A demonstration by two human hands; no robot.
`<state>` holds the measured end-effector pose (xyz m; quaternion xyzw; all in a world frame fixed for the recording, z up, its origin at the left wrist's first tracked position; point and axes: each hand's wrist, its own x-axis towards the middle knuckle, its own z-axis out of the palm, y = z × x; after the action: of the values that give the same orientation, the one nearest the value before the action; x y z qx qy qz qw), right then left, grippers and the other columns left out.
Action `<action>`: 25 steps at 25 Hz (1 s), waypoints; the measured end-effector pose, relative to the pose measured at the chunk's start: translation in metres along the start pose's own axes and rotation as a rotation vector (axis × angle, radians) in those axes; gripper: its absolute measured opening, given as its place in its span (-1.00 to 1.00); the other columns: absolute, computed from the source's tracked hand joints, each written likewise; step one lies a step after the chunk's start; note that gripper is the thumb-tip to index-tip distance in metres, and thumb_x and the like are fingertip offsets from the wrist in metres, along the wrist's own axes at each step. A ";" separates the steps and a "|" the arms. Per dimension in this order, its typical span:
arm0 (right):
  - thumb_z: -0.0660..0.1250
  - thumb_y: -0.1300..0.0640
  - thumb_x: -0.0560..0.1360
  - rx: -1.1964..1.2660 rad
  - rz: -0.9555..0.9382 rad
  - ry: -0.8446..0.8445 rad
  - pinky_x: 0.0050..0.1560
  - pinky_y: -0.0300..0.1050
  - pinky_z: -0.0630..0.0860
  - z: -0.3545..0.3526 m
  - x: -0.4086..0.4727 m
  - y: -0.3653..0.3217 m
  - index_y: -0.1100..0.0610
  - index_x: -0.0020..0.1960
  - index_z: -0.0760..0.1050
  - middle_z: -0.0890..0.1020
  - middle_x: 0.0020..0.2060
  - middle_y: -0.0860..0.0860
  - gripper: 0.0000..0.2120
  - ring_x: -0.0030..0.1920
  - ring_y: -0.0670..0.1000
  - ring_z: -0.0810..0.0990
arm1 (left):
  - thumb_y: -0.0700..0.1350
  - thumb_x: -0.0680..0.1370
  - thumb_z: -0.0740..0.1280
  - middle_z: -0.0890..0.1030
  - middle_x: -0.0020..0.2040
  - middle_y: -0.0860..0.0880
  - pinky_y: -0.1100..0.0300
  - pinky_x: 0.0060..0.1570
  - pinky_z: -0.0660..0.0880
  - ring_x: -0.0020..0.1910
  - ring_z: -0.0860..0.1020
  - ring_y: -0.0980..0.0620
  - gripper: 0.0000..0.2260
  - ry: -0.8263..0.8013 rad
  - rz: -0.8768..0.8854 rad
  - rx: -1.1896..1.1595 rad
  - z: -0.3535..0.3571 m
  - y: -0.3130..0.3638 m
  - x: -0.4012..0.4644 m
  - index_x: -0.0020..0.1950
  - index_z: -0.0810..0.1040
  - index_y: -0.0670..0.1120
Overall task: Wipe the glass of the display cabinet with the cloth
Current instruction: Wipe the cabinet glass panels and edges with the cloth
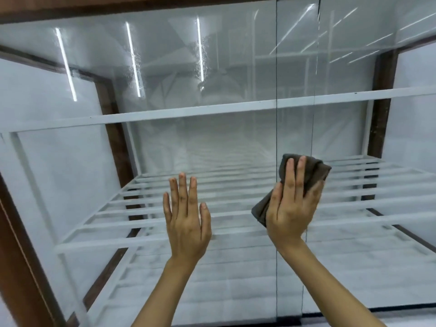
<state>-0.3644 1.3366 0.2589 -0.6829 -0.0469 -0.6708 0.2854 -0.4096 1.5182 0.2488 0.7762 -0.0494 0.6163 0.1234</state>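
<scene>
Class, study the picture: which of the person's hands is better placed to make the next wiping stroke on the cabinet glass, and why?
The right hand. Its straight fingers already press the dark cloth flat against the glass, near the seam between the panes. The left hand is spread, open and bare, with no cloth under it.

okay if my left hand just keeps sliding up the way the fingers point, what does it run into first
Probably nothing on the pane: the left hand lies flat on the glass, fingers pointing up. The white shelf bar above sits behind the glass, and the cloth lies off to the right.

You're looking at a dark grey-brown cloth [316,172], white slatted shelves [236,206], and a dark brown wood frame [383,102].
</scene>
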 end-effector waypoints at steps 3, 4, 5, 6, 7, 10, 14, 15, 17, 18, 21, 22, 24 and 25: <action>0.09 0.11 0.58 0.081 -0.283 -0.192 0.53 0.19 0.00 0.006 -0.054 -0.034 0.17 0.52 0.20 0.20 0.52 0.09 -0.49 0.52 0.23 0.15 | -0.14 0.60 0.07 -0.01 0.57 -0.06 0.01 0.52 -0.06 0.55 0.01 -0.08 -0.53 -0.036 -0.010 -0.033 -0.005 -0.006 -0.008 0.50 0.12 -0.22; 0.07 0.10 0.56 0.081 -0.387 -0.297 0.53 0.17 -0.02 0.002 -0.082 -0.027 0.13 0.54 0.15 0.15 0.55 0.04 -0.45 0.52 0.19 0.17 | -0.14 0.60 0.07 -0.03 0.57 -0.05 0.01 0.52 -0.06 0.55 0.01 -0.08 -0.52 -0.051 -0.021 -0.026 -0.009 -0.012 -0.012 0.51 0.12 -0.21; 0.03 0.09 0.57 0.059 -0.445 -0.372 0.53 0.17 0.00 -0.003 -0.101 -0.011 0.09 0.56 0.10 0.10 0.57 0.00 -0.45 0.53 0.16 0.16 | -0.14 0.60 0.06 -0.02 0.57 -0.04 0.00 0.52 -0.06 0.55 0.02 -0.08 -0.52 -0.064 -0.036 -0.011 -0.014 -0.019 -0.016 0.51 0.13 -0.21; -0.02 0.08 0.60 0.039 -0.450 -0.400 0.52 0.21 0.05 -0.009 -0.110 0.006 0.08 0.57 0.07 0.08 0.57 -0.02 -0.47 0.54 0.13 0.14 | -0.13 0.60 0.06 -0.01 0.57 -0.06 0.00 0.52 -0.06 0.55 0.02 -0.09 -0.53 -0.074 -0.049 0.008 -0.021 -0.028 -0.021 0.51 0.14 -0.21; -0.05 0.07 0.63 0.031 -0.417 -0.382 0.47 0.29 0.12 -0.013 -0.109 0.019 0.09 0.57 0.05 0.08 0.57 -0.01 -0.49 0.54 0.13 0.15 | -0.13 0.60 0.05 0.02 0.57 -0.08 0.00 0.52 -0.07 0.54 0.03 -0.10 -0.53 -0.073 -0.059 0.031 -0.029 -0.038 -0.025 0.50 0.16 -0.22; 0.01 0.14 0.60 0.038 -0.173 -0.219 0.46 0.34 0.13 -0.005 -0.069 0.006 0.13 0.56 0.10 0.07 0.57 0.01 -0.48 0.51 0.27 0.16 | -0.12 0.60 0.03 0.08 0.55 -0.14 0.01 0.52 -0.09 0.55 0.01 -0.10 -0.53 -0.050 -0.136 0.097 -0.048 -0.069 -0.028 0.51 0.16 -0.23; 0.05 0.12 0.60 0.158 -0.177 -0.205 0.52 0.21 0.02 0.026 -0.064 -0.110 0.13 0.52 0.20 0.17 0.53 0.05 -0.51 0.50 0.26 0.20 | -0.11 0.60 0.03 0.10 0.55 -0.15 -0.05 0.51 -0.01 0.55 0.00 -0.09 -0.51 -0.071 -0.197 0.063 -0.053 -0.089 -0.026 0.53 0.10 -0.21; 0.07 0.09 0.61 0.165 -0.289 -0.260 0.52 0.18 0.03 0.029 -0.086 -0.127 0.08 0.53 0.21 0.18 0.54 0.03 -0.52 0.48 0.22 0.26 | -0.11 0.60 0.03 0.10 0.55 -0.15 -0.06 0.50 0.01 0.55 0.00 -0.08 -0.51 -0.080 -0.187 0.030 -0.054 -0.090 -0.027 0.53 0.10 -0.20; 0.08 0.04 0.61 0.114 -0.437 -0.380 0.53 0.11 0.06 0.028 -0.128 -0.120 -0.01 0.53 0.21 0.17 0.55 -0.06 -0.52 0.44 0.16 0.35 | -0.11 0.60 0.03 0.11 0.55 -0.13 -0.04 0.50 0.01 0.55 0.01 -0.07 -0.51 -0.097 -0.159 -0.005 -0.059 -0.095 -0.028 0.53 0.11 -0.19; 0.05 0.03 0.62 0.088 -0.456 -0.431 0.53 0.09 0.06 0.024 -0.136 -0.105 -0.03 0.54 0.18 0.15 0.55 -0.08 -0.51 0.42 0.16 0.37 | -0.11 0.60 0.04 0.11 0.55 -0.13 -0.02 0.50 -0.01 0.55 0.02 -0.07 -0.51 -0.104 -0.144 -0.004 -0.064 -0.103 -0.026 0.52 0.12 -0.19; -0.06 0.02 0.64 0.068 -0.384 -0.422 0.52 0.17 0.02 0.014 -0.120 -0.077 0.00 0.57 0.09 0.13 0.56 -0.05 -0.51 0.44 0.23 0.34 | -0.11 0.60 0.04 0.13 0.54 -0.15 0.05 0.52 -0.08 0.55 0.01 -0.08 -0.53 -0.089 -0.115 0.051 -0.083 -0.136 -0.019 0.50 0.18 -0.23; -0.05 0.05 0.64 0.079 -0.309 -0.367 0.52 0.21 0.02 0.016 -0.103 -0.083 0.03 0.57 0.11 0.12 0.56 -0.02 -0.51 0.47 0.26 0.28 | -0.11 0.60 0.04 0.13 0.54 -0.14 0.06 0.52 -0.09 0.55 0.01 -0.08 -0.53 -0.082 -0.120 0.068 -0.088 -0.148 -0.016 0.50 0.18 -0.23; 0.01 0.14 0.61 0.099 -0.114 -0.221 0.52 0.24 0.02 0.030 -0.070 -0.123 0.13 0.53 0.21 0.15 0.55 0.04 -0.52 0.48 0.34 0.21 | -0.11 0.60 0.03 0.10 0.54 -0.11 0.06 0.52 -0.11 0.55 0.00 -0.08 -0.53 -0.085 -0.133 0.069 -0.094 -0.166 -0.011 0.51 0.17 -0.20; 0.04 0.16 0.58 0.125 -0.057 -0.186 0.52 0.23 0.01 0.040 -0.061 -0.151 0.16 0.50 0.26 0.19 0.52 0.06 -0.51 0.47 0.35 0.22 | -0.11 0.60 0.03 0.09 0.55 -0.10 0.05 0.52 -0.11 0.55 0.00 -0.09 -0.53 -0.095 -0.128 0.061 -0.095 -0.172 -0.010 0.51 0.16 -0.19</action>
<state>-0.4025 1.5000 0.2529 -0.7215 -0.1345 -0.6082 0.3024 -0.4620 1.7068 0.2363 0.8094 0.0132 0.5710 0.1366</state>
